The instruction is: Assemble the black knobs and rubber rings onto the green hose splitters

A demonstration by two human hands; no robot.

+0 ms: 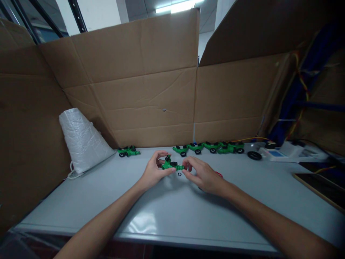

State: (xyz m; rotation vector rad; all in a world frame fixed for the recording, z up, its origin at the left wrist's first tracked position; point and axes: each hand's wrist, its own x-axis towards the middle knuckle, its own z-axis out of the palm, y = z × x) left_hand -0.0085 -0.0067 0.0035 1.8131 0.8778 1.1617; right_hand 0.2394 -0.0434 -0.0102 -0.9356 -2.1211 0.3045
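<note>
My left hand (154, 170) is closed round a small green plastic part with black wheels (170, 164), held just above the grey table (167, 212). My right hand (201, 174) pinches the right end of the same green part with thumb and fingertips. A small black ring (179, 174) lies on the table directly under the part, between my two hands. Something red (219, 175) peeks out from behind my right hand; I cannot make out what it is.
A row of several finished green parts (212, 147) lines the back edge, with one more green part (128, 151) apart at the left. A white woven bag (81, 140) stands at the left. A black ring (254, 155) and a white device (283, 152) lie at the right. Cardboard walls (151, 90) surround the table.
</note>
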